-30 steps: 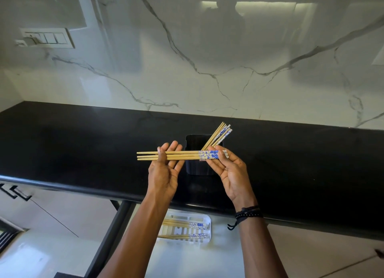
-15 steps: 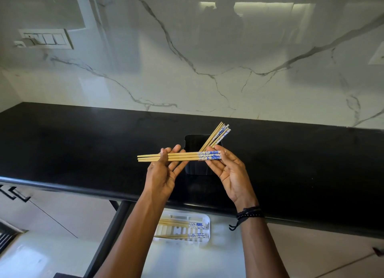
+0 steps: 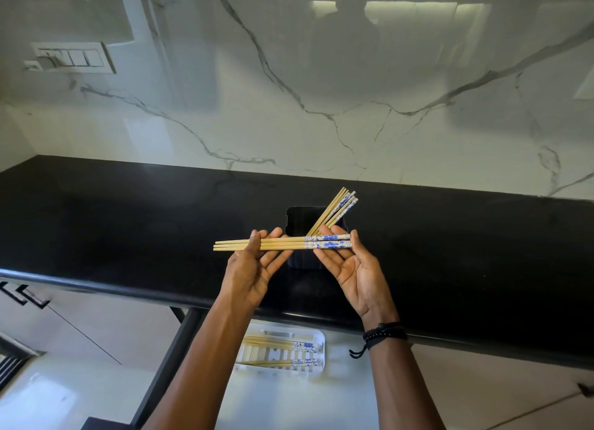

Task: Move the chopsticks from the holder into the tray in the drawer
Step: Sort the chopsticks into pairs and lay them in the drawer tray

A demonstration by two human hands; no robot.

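A small bundle of bamboo chopsticks (image 3: 289, 244) with blue-and-white patterned ends lies level between my two hands, above the black counter. My left hand (image 3: 254, 269) pinches the plain tips. My right hand (image 3: 350, 265) supports the patterned ends with its fingers. Behind them stands a black holder (image 3: 300, 217) with several more chopsticks (image 3: 337, 209) leaning to the right. Below the counter edge, a white slotted tray (image 3: 318, 336) in the open drawer holds several chopsticks (image 3: 283, 346).
The black counter (image 3: 128, 230) runs across the view with a rounded front edge. A white marble backsplash (image 3: 321, 76) rises behind it, with a switch plate (image 3: 72, 58) at the left. Pale cabinet fronts with dark handles (image 3: 19, 294) sit at the lower left.
The bundle has stayed nearly in place above the counter. My right hand has shifted its fingers along the patterned ends, evening them up.
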